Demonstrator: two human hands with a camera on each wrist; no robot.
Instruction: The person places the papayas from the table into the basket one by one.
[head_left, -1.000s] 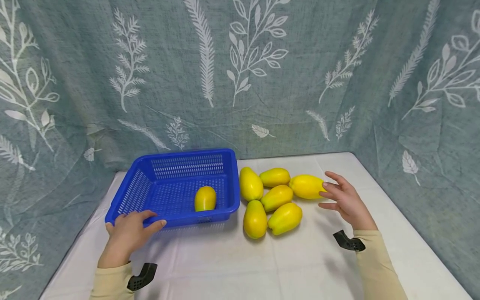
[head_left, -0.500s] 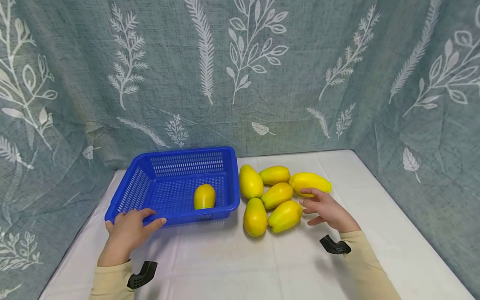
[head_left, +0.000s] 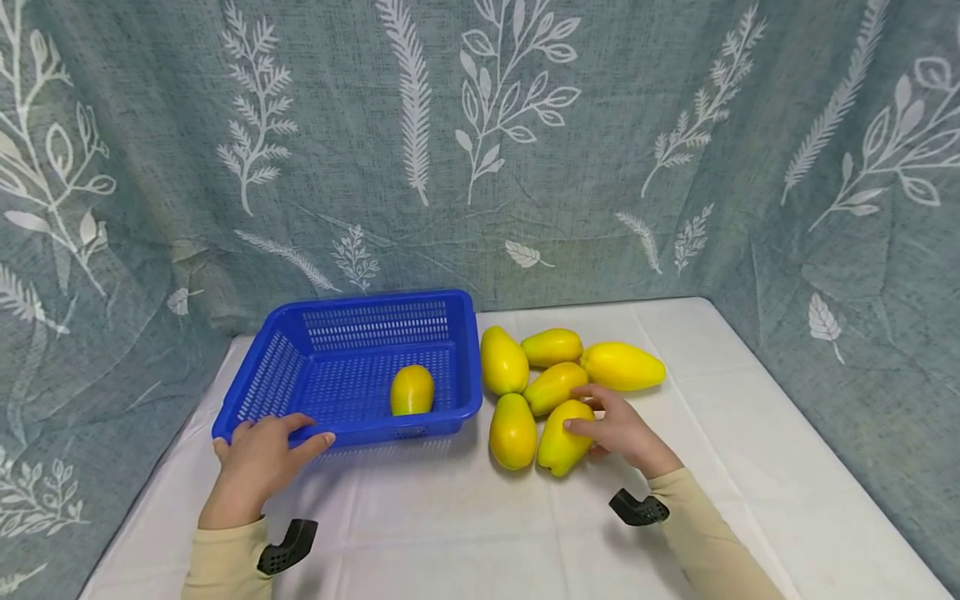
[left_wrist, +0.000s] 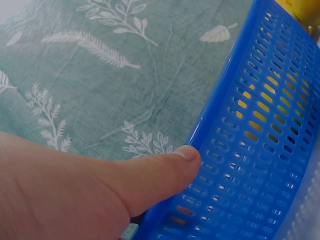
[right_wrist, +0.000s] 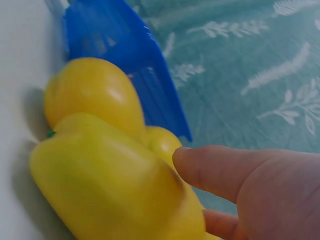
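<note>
My left hand (head_left: 258, 467) grips the near left rim of a blue perforated plastic basket (head_left: 360, 437); in the left wrist view its thumb (left_wrist: 170, 167) lies against the outer wall, with the fingers over the inner side. One yellow papaya (head_left: 412, 390) lies in the basket. On the right, my right hand (head_left: 622, 429) holds a yellow-green papaya (head_left: 561, 442) at its right end, thumb on top and other fingers partly hidden behind it. In the right wrist view this papaya (right_wrist: 105, 180) fills the lower left, its narrow end pointing away from the thumb.
Several more papayas lie between the basket and my right hand, among them one by the basket's corner (head_left: 512, 433), a middle one (head_left: 555, 387) and one at far right (head_left: 622, 367). A white cloth (head_left: 450, 533) covers the table. Patterned green curtains (head_left: 337, 167) hang behind and at both sides.
My right hand has moved left and toward me from the far right papaya to the front one, which has turned under its fingers. The left hand has stayed on the basket rim.
</note>
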